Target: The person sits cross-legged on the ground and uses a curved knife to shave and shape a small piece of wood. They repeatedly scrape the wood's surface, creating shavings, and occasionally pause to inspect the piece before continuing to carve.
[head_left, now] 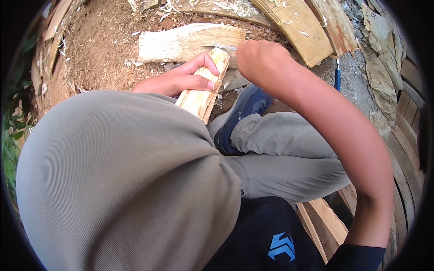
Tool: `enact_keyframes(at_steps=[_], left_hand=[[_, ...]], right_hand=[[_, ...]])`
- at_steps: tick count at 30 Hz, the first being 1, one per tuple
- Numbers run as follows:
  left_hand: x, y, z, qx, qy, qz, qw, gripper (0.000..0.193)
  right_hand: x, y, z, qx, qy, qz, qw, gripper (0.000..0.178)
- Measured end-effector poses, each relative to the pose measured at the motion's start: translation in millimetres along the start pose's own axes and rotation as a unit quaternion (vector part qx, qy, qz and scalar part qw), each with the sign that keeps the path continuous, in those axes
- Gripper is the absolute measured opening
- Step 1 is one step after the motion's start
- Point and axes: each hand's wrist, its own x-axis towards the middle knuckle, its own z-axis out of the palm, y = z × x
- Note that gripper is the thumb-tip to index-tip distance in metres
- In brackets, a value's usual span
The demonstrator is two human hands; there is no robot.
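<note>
My left hand [183, 79] grips a short split piece of wood [199, 101], with thumb and fingers round its sides. The piece slants up and away to the right, and its near end is partly covered by my knee. My right hand [262, 56] is closed in a fist on a knife, whose handle is hidden inside it. The thin knife blade [220, 46] points left, just at the far end of the wood piece; whether it touches the wood I cannot tell. Beyond both hands lies a pale flat board [181, 40].
Planks [294, 31] strewn with shavings lie at the far right. A blue-handled tool [337, 80] is beside them, near a crumpled brown sheet [379, 63]. Bare brown soil [104, 49] spreads at the far left. My blue shoe [244, 113] is right of the held wood.
</note>
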Motion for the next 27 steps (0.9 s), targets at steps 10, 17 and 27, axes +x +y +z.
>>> enact_keyframes(at_steps=[10,17,27], left_hand=[[3,-14,-4,-0.028,-0.005,0.028,0.999,0.032],[0,-11,-6,0.003,0.0,0.056,0.998,0.033],[2,-5,0,-0.073,-0.012,0.007,0.997,0.035]], right_hand=[[-40,30,31,0.348,-0.038,0.213,0.912,0.048],[-48,0,0,0.293,-0.022,0.192,0.936,0.046],[-20,-7,23,0.285,-0.003,0.18,0.941,0.042]])
